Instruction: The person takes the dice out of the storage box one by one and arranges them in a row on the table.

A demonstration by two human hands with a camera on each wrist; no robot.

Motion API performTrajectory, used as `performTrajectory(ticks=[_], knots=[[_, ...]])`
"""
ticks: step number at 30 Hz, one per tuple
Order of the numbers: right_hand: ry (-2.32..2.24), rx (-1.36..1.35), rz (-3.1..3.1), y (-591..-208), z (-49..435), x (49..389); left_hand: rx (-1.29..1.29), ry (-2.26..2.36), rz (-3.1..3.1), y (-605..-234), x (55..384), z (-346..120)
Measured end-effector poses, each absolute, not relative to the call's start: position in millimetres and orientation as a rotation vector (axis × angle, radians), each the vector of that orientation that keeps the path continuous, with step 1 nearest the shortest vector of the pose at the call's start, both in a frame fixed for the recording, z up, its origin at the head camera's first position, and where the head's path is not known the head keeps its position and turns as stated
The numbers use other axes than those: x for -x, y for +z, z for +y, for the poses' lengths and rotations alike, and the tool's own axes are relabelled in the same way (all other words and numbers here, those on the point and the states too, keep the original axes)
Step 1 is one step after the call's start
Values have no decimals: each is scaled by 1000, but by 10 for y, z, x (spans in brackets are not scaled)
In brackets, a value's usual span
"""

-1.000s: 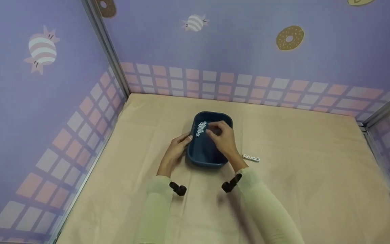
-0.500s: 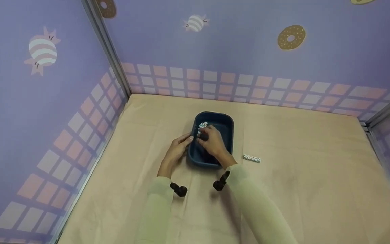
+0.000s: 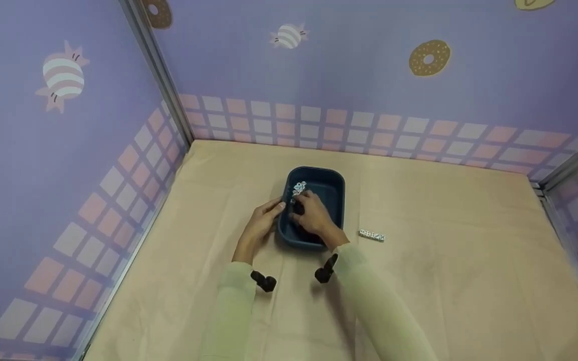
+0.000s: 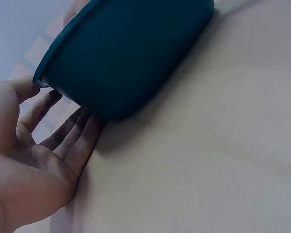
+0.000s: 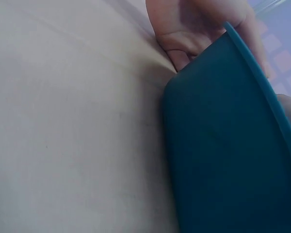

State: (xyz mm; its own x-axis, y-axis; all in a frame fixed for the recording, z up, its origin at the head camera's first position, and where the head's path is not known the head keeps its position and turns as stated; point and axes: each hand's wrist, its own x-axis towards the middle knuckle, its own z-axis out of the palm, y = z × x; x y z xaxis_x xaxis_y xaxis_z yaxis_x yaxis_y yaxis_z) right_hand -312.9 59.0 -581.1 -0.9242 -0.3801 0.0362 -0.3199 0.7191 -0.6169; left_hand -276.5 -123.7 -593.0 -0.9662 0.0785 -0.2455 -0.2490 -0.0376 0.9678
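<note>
A dark blue plastic bin (image 3: 311, 243) stands on the cloth, with several small white dice (image 3: 299, 186) gathered along the left side of its floor. My left hand (image 3: 260, 224) holds the bin's left side, its thumb at the rim and its fingers along the outer wall; the left wrist view shows those fingers (image 4: 77, 141) low on the wall. Reaching over the near right side, my right hand (image 3: 314, 215) is inside the bin, beside the dice. Its thumb and forefinger are bent with a gap between them. The bin wall hides this hand in the right wrist view.
To the right of the bin lies a short straight row of several dice (image 3: 372, 235). A beige cloth (image 3: 444, 281) covers the table. Purple printed panels (image 3: 359, 60) stand at the back and sides, with a metal post (image 3: 161, 75) at the left rear corner.
My right hand has moved left and nearer within the bin and turned down beside the dice, shifting slightly nearer again since half a second ago. My left hand and the bin have stayed in place.
</note>
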Motion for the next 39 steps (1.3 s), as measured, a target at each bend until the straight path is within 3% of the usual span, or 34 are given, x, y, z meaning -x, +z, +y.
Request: performTrajectory(ticks=[27, 39], knots=[[-841, 692, 2861, -5823, 570, 3039, 183, 2145, 1959, -5949, 2722, -1223], [-900, 883, 2844, -5525, 830, 2953, 159, 2136, 1973, -5942, 2742, -1254]])
